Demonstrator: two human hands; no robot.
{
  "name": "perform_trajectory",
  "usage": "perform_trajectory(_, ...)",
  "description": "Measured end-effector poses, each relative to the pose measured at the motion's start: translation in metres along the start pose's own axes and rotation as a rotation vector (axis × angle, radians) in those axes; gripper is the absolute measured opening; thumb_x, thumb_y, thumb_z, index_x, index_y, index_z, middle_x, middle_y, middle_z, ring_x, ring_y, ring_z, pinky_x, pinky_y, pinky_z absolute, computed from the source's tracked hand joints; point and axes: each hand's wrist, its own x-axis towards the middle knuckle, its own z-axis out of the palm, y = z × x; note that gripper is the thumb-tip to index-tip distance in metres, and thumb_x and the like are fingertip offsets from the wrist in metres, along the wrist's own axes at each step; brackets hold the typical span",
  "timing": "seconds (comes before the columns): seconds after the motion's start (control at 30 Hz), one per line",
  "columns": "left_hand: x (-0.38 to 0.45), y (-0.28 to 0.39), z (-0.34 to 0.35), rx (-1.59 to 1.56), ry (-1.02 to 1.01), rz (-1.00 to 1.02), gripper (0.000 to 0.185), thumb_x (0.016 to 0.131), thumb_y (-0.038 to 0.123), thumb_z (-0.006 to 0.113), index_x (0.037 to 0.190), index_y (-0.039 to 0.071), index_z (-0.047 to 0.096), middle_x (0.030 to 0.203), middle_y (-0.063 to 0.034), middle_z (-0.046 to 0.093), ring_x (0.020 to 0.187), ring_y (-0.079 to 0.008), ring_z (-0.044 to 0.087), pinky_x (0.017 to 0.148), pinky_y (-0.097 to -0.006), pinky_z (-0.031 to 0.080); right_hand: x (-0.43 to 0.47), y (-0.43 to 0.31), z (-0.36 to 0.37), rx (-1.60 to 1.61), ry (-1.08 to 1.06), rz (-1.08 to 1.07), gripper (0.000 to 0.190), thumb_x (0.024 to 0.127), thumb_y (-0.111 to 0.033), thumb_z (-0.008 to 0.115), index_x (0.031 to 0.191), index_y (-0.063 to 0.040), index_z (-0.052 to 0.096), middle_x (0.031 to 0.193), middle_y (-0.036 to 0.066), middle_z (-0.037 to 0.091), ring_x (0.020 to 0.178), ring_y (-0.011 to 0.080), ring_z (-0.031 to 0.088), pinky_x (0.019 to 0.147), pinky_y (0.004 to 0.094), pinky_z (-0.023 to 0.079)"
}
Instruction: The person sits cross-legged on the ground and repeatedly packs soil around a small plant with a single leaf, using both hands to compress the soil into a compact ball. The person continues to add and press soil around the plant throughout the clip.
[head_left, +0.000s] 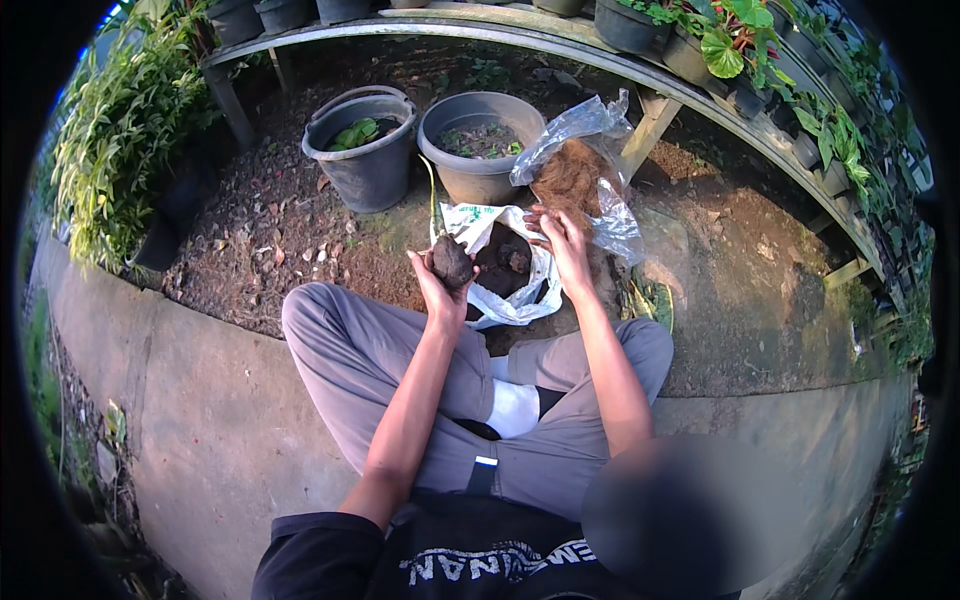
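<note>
In my left hand rests a dark, soil-covered root ball, held above my crossed legs; a narrow green leaf rises beside it. Just right of it stands an opened white plastic bag with dark soil and lumps inside. My right hand is at the bag's right rim, its fingers spread and soiled; whether they touch the rim I cannot tell. Beyond that hand lies a clear plastic bag with brown coconut fibre in it.
A grey plastic bucket with a leafy plant and a round plastic pot with soil and small sprouts stand ahead. Behind them curves a wooden bench bearing potted plants. A variegated leaf lies near my right knee. Bushy foliage is at left.
</note>
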Motion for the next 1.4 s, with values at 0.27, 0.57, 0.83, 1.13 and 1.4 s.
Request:
perform_trajectory(0.27, 0.001, 0.003, 0.002, 0.004, 0.070, 0.045, 0.074, 0.105, 0.078, 0.034, 0.131, 0.011, 0.053, 0.115, -0.0143, 0.072, 0.094, -0.0317, 0.074, 0.075, -0.0469, 0.064, -0.015, 0.076, -0.005, -1.277, -0.123, -0.151, 0.055, 0.096, -0.020, 0.073, 0.144, 0.003, 0.058, 0.140, 0.026, 0.063, 0.131, 0.0457, 0.060, 0.109, 0.0499, 0.052)
perform_trajectory(0.57, 0.001, -0.004, 0.000, 0.047, 0.092, 0.057, 0.077, 0.104, 0.079, 0.037, 0.132, 0.011, 0.056, 0.115, -0.0130, 0.071, 0.099, -0.0322, 0.073, 0.080, -0.0493, 0.063, 0.000, 0.087, 0.003, -1.302, -0.010, -0.150, 0.058, 0.085, -0.030, 0.086, 0.128, 0.004, 0.068, 0.121, 0.027, 0.068, 0.119, 0.0426, 0.066, 0.102, 0.0491, 0.055)
perform_trajectory(0.83, 0.002, -0.003, -0.001, 0.064, 0.122, 0.059, 0.076, 0.103, 0.081, 0.036, 0.132, 0.013, 0.050, 0.114, -0.0125, 0.069, 0.095, -0.0307, 0.074, 0.078, -0.0488, 0.064, -0.004, 0.080, 0.001, -1.375, -0.138, -0.073, 0.050, 0.088, -0.025, 0.083, 0.128, -0.001, 0.064, 0.127, 0.025, 0.067, 0.120, 0.0427, 0.064, 0.102, 0.0504, 0.055)
perform_trajectory(1.13, 0.008, -0.002, -0.007, 0.007, 0.187, 0.208, 0.076, 0.103, 0.081, 0.036, 0.131, 0.012, 0.052, 0.114, -0.0122, 0.069, 0.094, -0.0292, 0.072, 0.079, -0.0506, 0.062, -0.021, 0.080, 0.000, -1.097, 0.007, -0.346, 0.056, 0.093, -0.023, 0.078, 0.142, -0.003, 0.060, 0.130, 0.024, 0.068, 0.124, 0.0441, 0.064, 0.107, 0.0478, 0.052)
perform_trajectory(1.4, 0.008, -0.005, -0.009, 0.031, 0.194, 0.206, 0.080, 0.102, 0.081, 0.037, 0.133, 0.009, 0.050, 0.116, -0.0143, 0.069, 0.095, -0.0308, 0.072, 0.081, -0.0511, 0.062, -0.015, 0.082, 0.011, -0.884, 0.059, -0.188, 0.049, 0.088, -0.023, 0.086, 0.127, -0.003, 0.065, 0.123, 0.022, 0.072, 0.115, 0.0421, 0.070, 0.100, 0.0468, 0.055)
